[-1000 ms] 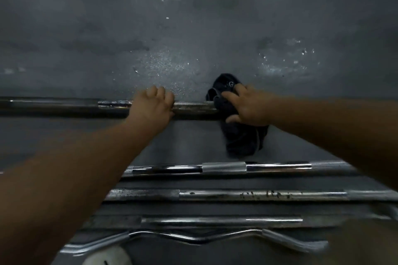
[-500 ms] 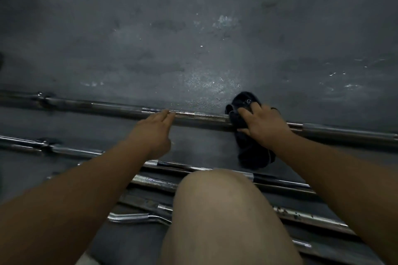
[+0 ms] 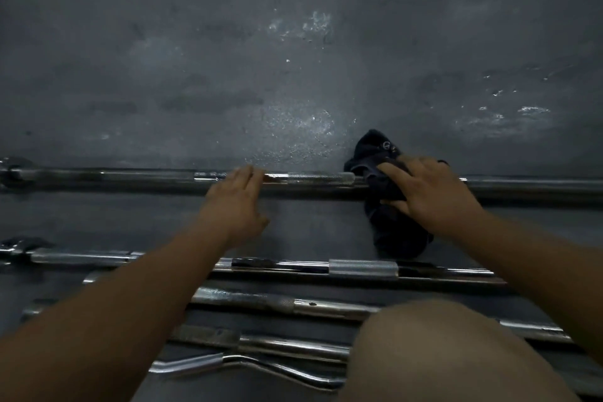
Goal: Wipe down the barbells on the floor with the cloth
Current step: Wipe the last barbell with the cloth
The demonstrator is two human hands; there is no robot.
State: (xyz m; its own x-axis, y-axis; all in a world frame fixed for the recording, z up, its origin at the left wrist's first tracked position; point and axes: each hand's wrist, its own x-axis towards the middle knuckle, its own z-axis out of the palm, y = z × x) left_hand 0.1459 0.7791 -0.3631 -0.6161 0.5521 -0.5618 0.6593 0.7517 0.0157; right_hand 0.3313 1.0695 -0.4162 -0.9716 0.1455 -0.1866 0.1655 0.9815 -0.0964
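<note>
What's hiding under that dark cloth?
The dark cloth drapes over the farthest barbell, and the right hand holds it there. The bar section beneath is covered. The cloth's lower end lies on the floor.

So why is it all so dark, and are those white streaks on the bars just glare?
Head view: the light is dim, so the floor looks murky grey and the dark cloth shows hardly any detail; the white streaks are glare on the chrome, brightest on the second barbell; the knee, close to the lens, is soft and blurred.

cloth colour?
Black or very dark navy cloth, best in head view, under the right hand.
</note>
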